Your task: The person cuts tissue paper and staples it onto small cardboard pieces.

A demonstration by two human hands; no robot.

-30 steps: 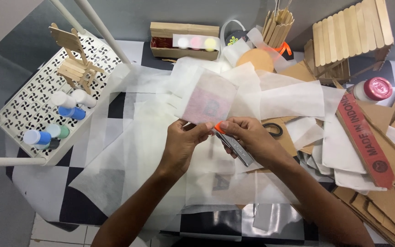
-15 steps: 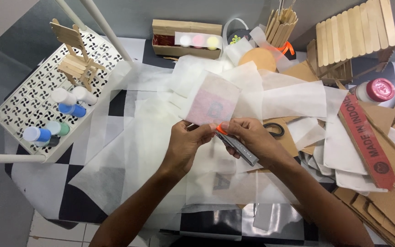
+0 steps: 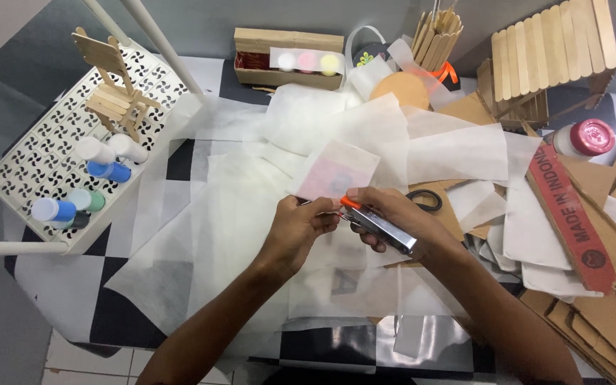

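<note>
Loose white paper sheets (image 3: 458,153) cover our checkered table (image 3: 112,317), with scissors (image 3: 422,200) just beyond our hands and cardboard (image 3: 607,314) at right. Our left hand (image 3: 299,227) pinches a small translucent paper packet (image 3: 335,171), tilted upward. Our right hand (image 3: 392,217) grips a metal stapler (image 3: 383,227) at the packet's lower edge. A red strip (image 3: 570,217) lies diagonally.

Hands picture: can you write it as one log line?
left hand: pinching paper piece | right hand: holding metal stapler at paper's edge | scissors: behind right hand
</note>
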